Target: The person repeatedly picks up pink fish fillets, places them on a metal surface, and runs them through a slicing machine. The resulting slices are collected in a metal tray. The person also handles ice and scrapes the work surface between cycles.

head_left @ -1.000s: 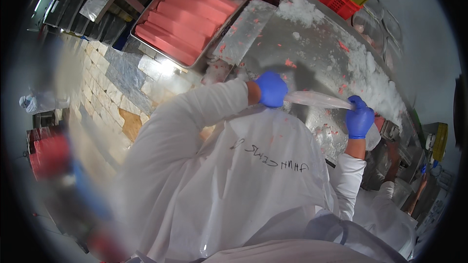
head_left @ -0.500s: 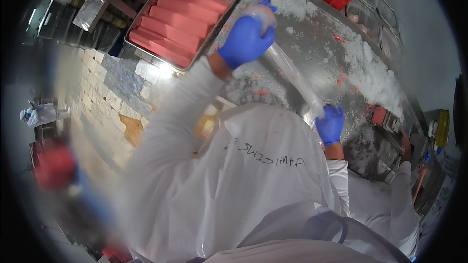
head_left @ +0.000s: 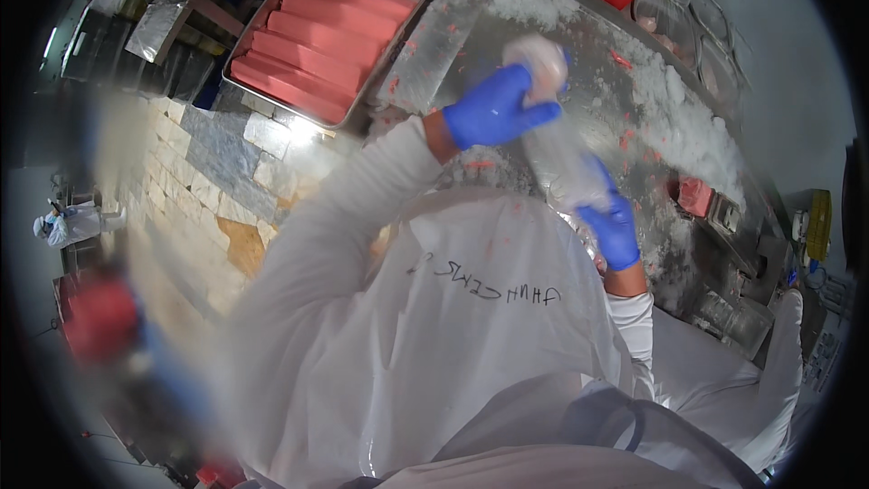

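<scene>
Two grips hold a translucent plastic sleeve over the metal table at 2 o'clock — L hand curled round its approx. 11 o'clock end, R hand closed on the 5 o'clock end — so it could tear or slip if one yanks or slackens.

A motion-blurred length of whitish, translucent plastic slants between the hands.
</scene>
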The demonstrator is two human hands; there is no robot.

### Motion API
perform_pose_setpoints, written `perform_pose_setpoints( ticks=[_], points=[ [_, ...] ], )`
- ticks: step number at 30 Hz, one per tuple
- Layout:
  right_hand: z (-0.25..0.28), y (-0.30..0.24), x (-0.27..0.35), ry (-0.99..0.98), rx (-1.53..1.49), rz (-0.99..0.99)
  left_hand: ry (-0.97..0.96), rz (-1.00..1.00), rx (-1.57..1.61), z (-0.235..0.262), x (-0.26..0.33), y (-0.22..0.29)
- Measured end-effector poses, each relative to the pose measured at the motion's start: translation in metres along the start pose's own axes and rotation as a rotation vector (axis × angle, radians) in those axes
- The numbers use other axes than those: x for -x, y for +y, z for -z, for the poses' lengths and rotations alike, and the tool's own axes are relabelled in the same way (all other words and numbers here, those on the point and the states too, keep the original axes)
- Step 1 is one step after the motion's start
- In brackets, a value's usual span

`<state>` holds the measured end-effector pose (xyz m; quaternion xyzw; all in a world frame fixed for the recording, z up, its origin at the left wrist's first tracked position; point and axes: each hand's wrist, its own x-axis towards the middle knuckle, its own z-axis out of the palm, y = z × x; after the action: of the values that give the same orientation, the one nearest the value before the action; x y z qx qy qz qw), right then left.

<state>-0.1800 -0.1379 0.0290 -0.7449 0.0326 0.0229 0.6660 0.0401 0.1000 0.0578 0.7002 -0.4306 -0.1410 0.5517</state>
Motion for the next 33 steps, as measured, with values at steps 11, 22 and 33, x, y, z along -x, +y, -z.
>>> perform_pose_setpoints(
  ticks=[11, 22, 33],
  points=[
    [-0.030, 0.013, -0.024, 0.190, -0.032, 0.105, -0.376, 0.586, 0.351, -0.105, -0.001, -0.046],
    [-0.002, 0.017, 0.007, 0.526, 0.409, 0.186, -0.160, -0.089, -0.222, -0.125, -0.026, -0.019],
    [0.062, 0.025, 0.046, 0.372, -0.493, -0.074, -0.573, 0.146, -0.005, -0.198, -0.069, -0.067]
  ],
)
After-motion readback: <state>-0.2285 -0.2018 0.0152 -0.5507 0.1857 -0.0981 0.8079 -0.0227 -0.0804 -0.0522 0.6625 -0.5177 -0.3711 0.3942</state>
